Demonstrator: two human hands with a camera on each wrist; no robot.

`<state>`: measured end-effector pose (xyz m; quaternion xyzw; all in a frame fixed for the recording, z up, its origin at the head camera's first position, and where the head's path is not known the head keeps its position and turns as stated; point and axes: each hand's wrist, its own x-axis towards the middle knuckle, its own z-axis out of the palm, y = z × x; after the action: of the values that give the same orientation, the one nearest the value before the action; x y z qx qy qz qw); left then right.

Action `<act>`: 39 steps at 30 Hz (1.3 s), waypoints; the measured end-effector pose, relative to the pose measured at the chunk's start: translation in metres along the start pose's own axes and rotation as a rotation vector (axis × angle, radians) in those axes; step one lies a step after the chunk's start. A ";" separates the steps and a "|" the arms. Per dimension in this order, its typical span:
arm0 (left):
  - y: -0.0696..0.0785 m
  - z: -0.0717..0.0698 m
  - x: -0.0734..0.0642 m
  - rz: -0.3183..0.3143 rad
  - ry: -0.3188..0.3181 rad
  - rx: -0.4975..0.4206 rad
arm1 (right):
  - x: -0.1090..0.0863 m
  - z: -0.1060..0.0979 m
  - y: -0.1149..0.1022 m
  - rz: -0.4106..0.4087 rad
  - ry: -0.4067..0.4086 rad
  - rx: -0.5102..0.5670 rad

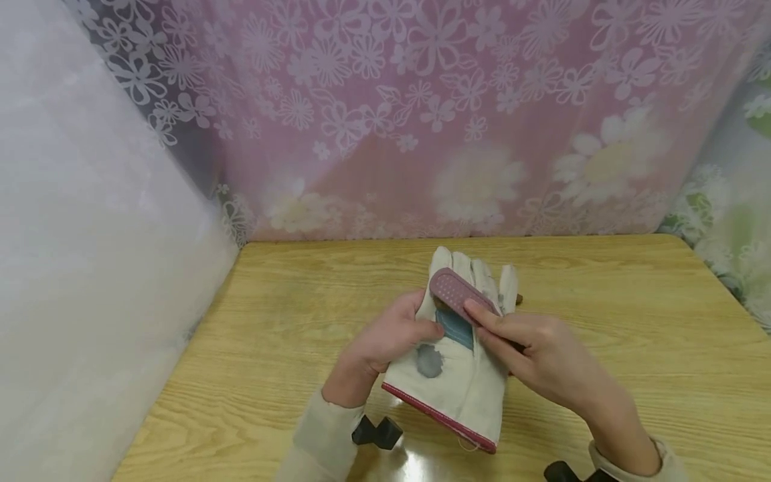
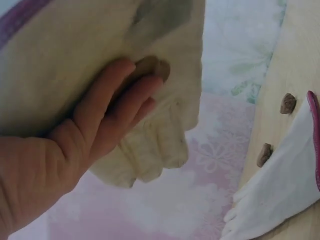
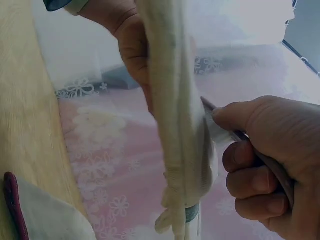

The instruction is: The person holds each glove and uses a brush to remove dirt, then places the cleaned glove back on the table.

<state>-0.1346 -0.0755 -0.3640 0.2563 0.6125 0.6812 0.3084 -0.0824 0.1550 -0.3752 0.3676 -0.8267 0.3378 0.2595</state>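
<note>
person at a wooden worktop (image 1: 289, 321), both bare hands up front, working on a white glove (image 1: 460, 395) raised off the surface, approx centre-right, fingertips pointing away, cuff w/ red trim toward the wearer. glove has a blue patch (image 1: 456, 331) mid-palm & a round grey stain (image 1: 430, 361) lower l.

l. hand (image 1: 394, 335) grips the glove by its l. side: thumb on the front nr the blue patch, other fingers spread behind it, per the l. wrist view. that view also shows a dull grey-green mark (image 2: 165, 22) on the glove's far side.

r. hand (image 1: 545, 358) has its fingers curled round a mauve tool (image 1: 450, 288), flat w/ a rounded end & rows of pale dots; index finger laid along it. tool slants across the glove just below the glove's fingers, overlapping the top of the blue patch; can't tell if it's pressed on or just over the cloth.

on the worktop, well apart from the raised one, a second glove (image 2: 280, 180), also white w/ a magenta edge, lies flat; two small brown lumps (image 2: 288, 103) sit nr it.

cream sleeves (image 1: 325, 435) on both arms, w/ black fittings (image 1: 385, 434) at the wrists. bkgd: pink floral curtain (image 1: 361, 100) behind, plain white sheet (image 1: 90, 234) to the l.
</note>
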 end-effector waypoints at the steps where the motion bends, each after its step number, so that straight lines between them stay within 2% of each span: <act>1: -0.001 -0.002 0.001 -0.001 -0.011 0.000 | 0.000 0.000 0.000 0.013 -0.014 0.022; 4: -0.002 -0.004 0.004 -0.006 -0.006 -0.018 | 0.000 0.000 -0.003 0.148 -0.051 0.131; 8: -0.003 -0.002 0.005 -0.005 0.036 -0.065 | 0.001 -0.003 -0.007 0.335 -0.030 0.228; 13: -0.001 0.004 0.006 0.002 0.087 -0.094 | 0.002 -0.008 -0.010 0.417 0.010 0.259; 15: 0.000 0.006 0.006 0.019 0.110 -0.106 | 0.002 -0.010 -0.011 0.448 0.032 0.267; 17: -0.001 0.010 0.007 0.057 0.165 -0.120 | 0.003 -0.012 -0.014 0.488 0.066 0.253; 19: -0.002 0.017 0.009 0.138 0.247 -0.099 | 0.003 -0.013 -0.019 0.530 0.107 0.258; 21: -0.005 0.025 0.012 0.247 0.359 -0.014 | 0.004 -0.011 -0.025 0.562 0.146 0.301; 23: -0.009 0.034 0.016 0.372 0.461 0.103 | 0.005 -0.006 -0.033 0.596 0.150 0.413; 25: -0.013 0.043 0.020 0.474 0.547 0.247 | 0.006 0.002 -0.041 0.614 0.140 0.580; 26: -0.015 0.046 0.022 0.512 0.575 0.308 | 0.007 0.006 -0.044 0.620 0.137 0.665; 27: -0.016 0.049 0.024 0.557 0.576 0.339 | 0.007 0.010 -0.048 0.623 0.137 0.736; 29: -0.019 0.055 0.028 0.624 0.573 0.398 | 0.008 0.018 -0.054 0.621 0.151 0.780; 31: -0.021 0.059 0.030 0.655 0.563 0.461 | 0.009 0.026 -0.057 0.595 0.180 0.700; 33: -0.023 0.061 0.032 0.691 0.538 0.501 | 0.010 0.032 -0.058 0.578 0.199 0.551; 35: -0.026 0.062 0.032 0.700 0.533 0.563 | 0.009 0.038 -0.056 0.546 0.212 0.398; 37: -0.027 0.060 0.030 0.708 0.508 0.601 | 0.009 0.040 -0.050 0.473 0.223 0.282; 39: -0.027 0.055 0.029 0.711 0.463 0.596 | 0.009 0.041 -0.039 0.328 0.240 0.133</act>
<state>-0.1113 -0.0158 -0.3849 0.3680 0.7071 0.5788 -0.1721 -0.0648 0.1011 -0.3814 0.2018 -0.8145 0.4707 0.2725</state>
